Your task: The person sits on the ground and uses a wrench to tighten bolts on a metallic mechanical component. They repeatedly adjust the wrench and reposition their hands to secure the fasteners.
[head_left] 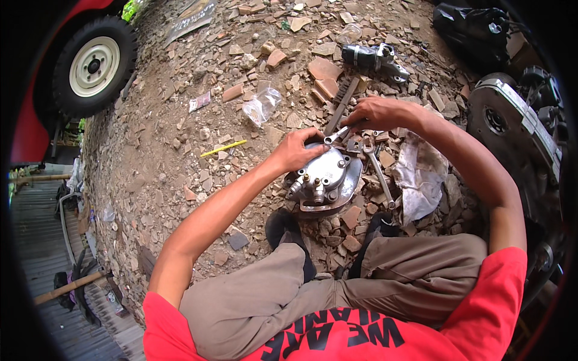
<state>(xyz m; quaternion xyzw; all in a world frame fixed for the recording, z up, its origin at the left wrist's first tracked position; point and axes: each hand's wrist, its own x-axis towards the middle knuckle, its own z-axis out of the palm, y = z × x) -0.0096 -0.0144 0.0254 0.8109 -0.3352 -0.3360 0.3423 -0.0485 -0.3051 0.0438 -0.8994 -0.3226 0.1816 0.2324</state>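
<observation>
A round silver metal housing (326,174) with fittings and bolts sits on the rubble between my feet. My left hand (301,148) is closed on its upper edge, thumb and fingertips close to a wrench's ring end. My right hand (376,114) grips that wrench (339,133) above the housing, fingers curled round the handle. A second, longer wrench (381,172) lies just right of the housing, near small metal parts (355,145). A wire brush (340,102) lies beyond my hands, and a stained pale rag (420,180) is at the right.
Broken tile covers the dirt, with a yellow stick (223,148) and plastic bags (262,103). A cylindrical metal assembly (373,59) lies farther off. Large engine parts (512,126) and a black bag (466,33) line the right; a vehicle wheel (94,67) stands at left.
</observation>
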